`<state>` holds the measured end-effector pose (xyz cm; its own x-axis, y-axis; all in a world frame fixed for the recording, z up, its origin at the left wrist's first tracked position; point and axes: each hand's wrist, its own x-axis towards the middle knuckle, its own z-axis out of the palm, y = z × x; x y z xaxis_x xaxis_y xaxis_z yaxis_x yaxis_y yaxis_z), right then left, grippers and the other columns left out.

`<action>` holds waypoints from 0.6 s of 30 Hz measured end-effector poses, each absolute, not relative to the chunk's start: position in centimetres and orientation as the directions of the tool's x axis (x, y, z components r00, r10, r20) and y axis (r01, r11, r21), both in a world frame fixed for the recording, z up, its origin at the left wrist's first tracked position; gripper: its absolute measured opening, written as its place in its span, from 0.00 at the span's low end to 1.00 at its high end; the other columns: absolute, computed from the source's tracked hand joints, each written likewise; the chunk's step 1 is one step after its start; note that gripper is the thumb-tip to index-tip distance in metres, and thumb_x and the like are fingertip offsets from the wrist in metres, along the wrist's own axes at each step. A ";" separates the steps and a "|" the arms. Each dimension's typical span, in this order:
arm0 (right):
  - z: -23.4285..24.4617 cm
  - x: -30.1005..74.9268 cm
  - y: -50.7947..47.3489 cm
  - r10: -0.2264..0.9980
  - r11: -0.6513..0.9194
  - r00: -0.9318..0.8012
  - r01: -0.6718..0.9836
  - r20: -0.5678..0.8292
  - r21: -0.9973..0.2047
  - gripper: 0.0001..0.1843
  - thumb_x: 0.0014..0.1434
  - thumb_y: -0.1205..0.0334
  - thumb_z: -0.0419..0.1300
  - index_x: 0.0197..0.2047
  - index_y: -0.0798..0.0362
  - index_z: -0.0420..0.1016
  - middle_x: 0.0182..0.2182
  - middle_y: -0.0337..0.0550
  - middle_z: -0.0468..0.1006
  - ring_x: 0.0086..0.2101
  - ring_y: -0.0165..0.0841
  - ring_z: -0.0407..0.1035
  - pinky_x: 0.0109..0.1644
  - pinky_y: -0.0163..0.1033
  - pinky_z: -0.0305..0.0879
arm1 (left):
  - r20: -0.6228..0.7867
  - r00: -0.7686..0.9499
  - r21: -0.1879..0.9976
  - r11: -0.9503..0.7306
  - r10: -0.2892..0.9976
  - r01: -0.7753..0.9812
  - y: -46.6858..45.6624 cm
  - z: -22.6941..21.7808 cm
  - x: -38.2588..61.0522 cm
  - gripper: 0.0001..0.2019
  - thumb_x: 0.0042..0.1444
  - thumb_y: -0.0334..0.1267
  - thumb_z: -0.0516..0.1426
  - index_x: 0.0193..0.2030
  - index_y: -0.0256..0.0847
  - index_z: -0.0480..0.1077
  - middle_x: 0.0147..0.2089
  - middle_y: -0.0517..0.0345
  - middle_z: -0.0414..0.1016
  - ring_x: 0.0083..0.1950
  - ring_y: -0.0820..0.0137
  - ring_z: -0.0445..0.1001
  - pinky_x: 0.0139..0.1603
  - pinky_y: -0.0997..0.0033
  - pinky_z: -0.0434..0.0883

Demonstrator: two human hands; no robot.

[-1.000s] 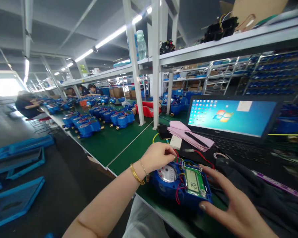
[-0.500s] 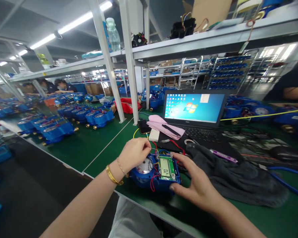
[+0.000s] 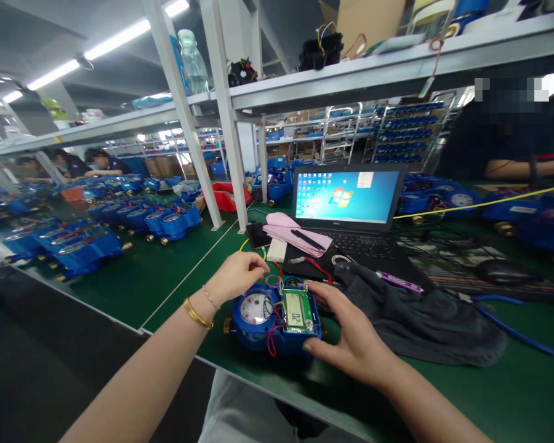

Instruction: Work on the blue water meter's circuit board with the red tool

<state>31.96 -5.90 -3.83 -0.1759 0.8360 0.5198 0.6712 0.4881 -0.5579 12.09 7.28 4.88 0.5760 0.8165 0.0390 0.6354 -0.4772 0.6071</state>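
A blue water meter (image 3: 253,337) with a round dial, brass ends and an exposed circuit board lies on the green bench in front of me. Its small display (image 3: 295,309) is lit with dark digits. Thumb and fingers of my right hand (image 3: 351,332) grip the meter's right end. Over its back edge, my left hand (image 3: 240,271) is closed in a pinch beside thin wires (image 3: 273,280); whatever sits between those fingertips is too small to make out. A red wire loop (image 3: 271,341) hangs down the meter's front.
Behind the meter stands an open laptop (image 3: 346,197), with pink cloths (image 3: 295,234), a phone (image 3: 257,235) and a white box (image 3: 277,250) beside it. To the right lies a dark cloth (image 3: 397,320). More meters (image 3: 83,252) fill the left. A co-worker (image 3: 498,141) is at the far right.
My left hand has lifted slightly away from the dial, which now shows fully. My right hand keeps its grip on the water meter. The whole view has shifted a little.
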 end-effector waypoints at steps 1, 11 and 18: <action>-3.8 31.9 -5.9 0.836 0.490 -0.177 0.667 0.520 -0.561 0.37 0.54 0.56 0.61 0.63 0.45 0.49 0.58 0.49 0.64 0.56 0.43 0.61 0.57 0.54 0.64 | 0.026 0.588 0.613 -0.477 0.809 0.630 7.4 4.9 12.1 0.08 0.48 0.30 0.54 0.30 0.37 0.74 0.26 0.59 0.74 0.28 0.70 0.69 0.29 0.73 0.62; -3.8 31.9 -5.7 0.816 0.507 -0.180 0.680 0.550 -0.530 0.37 0.54 0.57 0.62 0.63 0.49 0.51 0.59 0.51 0.64 0.57 0.42 0.60 0.58 0.51 0.63 | -0.048 0.640 0.678 -0.446 0.767 0.584 7.5 5.2 12.1 0.08 0.47 0.36 0.55 0.31 0.36 0.73 0.29 0.56 0.76 0.30 0.70 0.72 0.31 0.73 0.67; -3.8 31.8 -5.7 0.824 0.504 -0.177 0.662 0.538 -0.554 0.36 0.54 0.57 0.61 0.63 0.52 0.52 0.58 0.54 0.65 0.57 0.44 0.61 0.58 0.52 0.64 | -0.072 0.634 0.664 -0.437 0.770 0.606 7.5 5.4 12.1 0.07 0.46 0.37 0.56 0.30 0.36 0.71 0.27 0.58 0.74 0.29 0.71 0.69 0.29 0.74 0.65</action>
<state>31.81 -5.65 -3.78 -0.1774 0.8243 0.5377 0.6623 0.5041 -0.5543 12.10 7.52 5.44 0.6343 0.7698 -0.0717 0.6060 -0.4374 0.6644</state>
